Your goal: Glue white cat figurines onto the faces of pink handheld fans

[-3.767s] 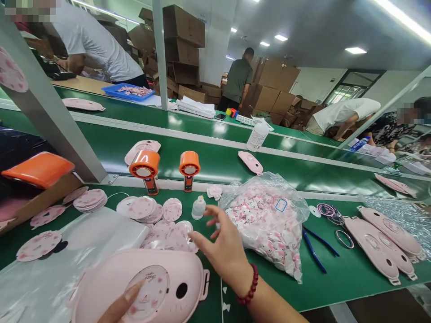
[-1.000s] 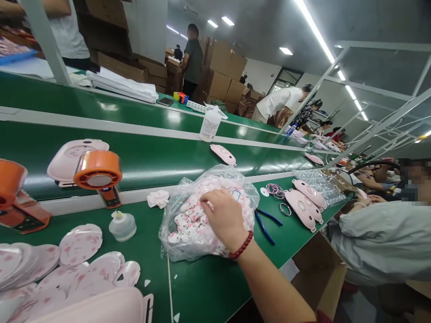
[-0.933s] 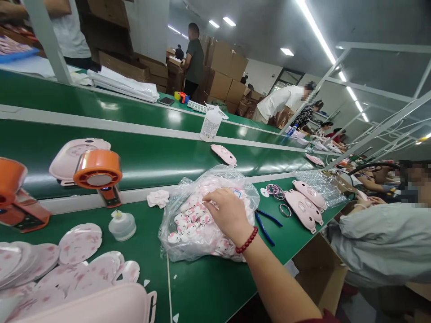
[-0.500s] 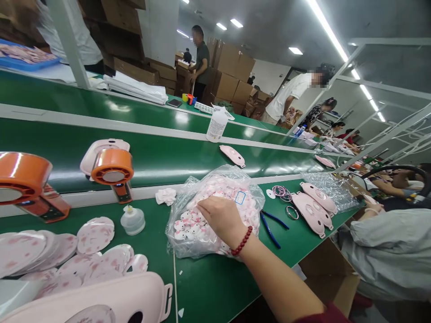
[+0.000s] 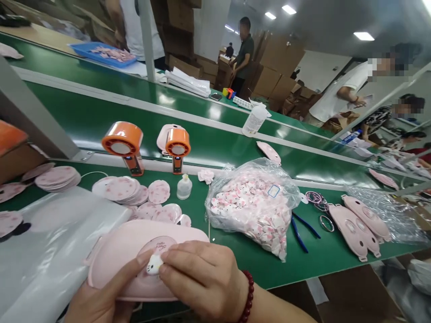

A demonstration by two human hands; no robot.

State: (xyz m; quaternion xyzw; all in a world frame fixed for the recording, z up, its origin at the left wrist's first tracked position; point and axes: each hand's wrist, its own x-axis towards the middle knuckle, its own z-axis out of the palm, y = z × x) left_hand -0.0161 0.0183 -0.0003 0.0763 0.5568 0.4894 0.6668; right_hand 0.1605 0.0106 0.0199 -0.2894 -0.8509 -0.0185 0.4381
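A pink oval plastic case (image 5: 114, 251) is tilted up at the front of the bench, its near side gripped by my left hand (image 5: 101, 294). On its round printed disc (image 5: 160, 244) sits a small white cat-face piece (image 5: 154, 265). The fingers of my right hand (image 5: 208, 278) pinch that piece against the disc, and my left thumb reaches its edge. Beyond my right hand lies a clear plastic bag (image 5: 215, 215) full of similar cat-face pieces.
Printed round discs (image 5: 121, 188) lie at the left, beside white plastic sheeting (image 5: 67, 233). Orange handheld fans (image 5: 178, 146) stand behind, near a small clear bottle (image 5: 184, 187). Blue-handled pliers (image 5: 299, 233), metal rings (image 5: 326, 223) and more pink cases (image 5: 353, 231) lie right.
My right hand has left the bag of cat-face pieces and come to the pink case with one piece. My left hand has come into view, holding the case. The view has turned left.
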